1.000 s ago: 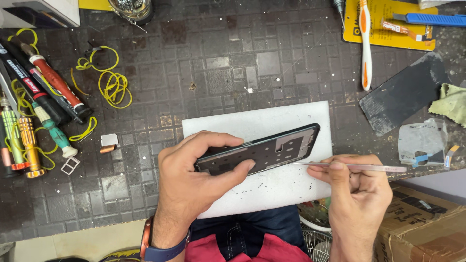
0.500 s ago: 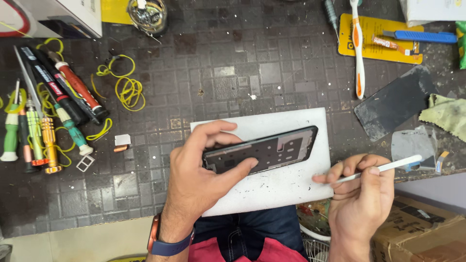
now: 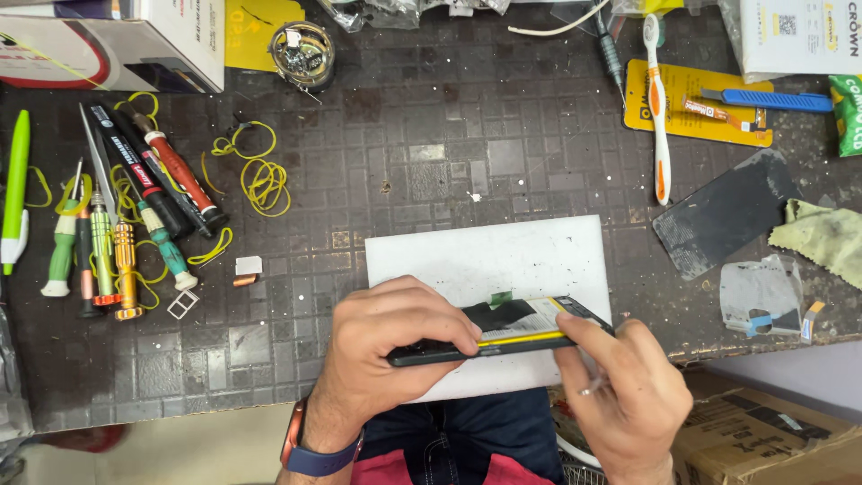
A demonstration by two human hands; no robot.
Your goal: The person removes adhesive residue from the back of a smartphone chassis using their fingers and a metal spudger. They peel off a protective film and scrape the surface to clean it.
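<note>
Over the white mat [image 3: 503, 256], our left hand [image 3: 395, 346] grips the opened phone [image 3: 503, 330]; our right hand [image 3: 620, 386] pinches a thin tool, fingers closed, prying its edge.

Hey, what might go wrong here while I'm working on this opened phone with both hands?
The phone is tilted on edge over the white board, held only by your left hand, so it could slip. Your right hand presses at the exposed inside, where a slip could damage parts. The board overhangs the table edge and may tip.
</note>
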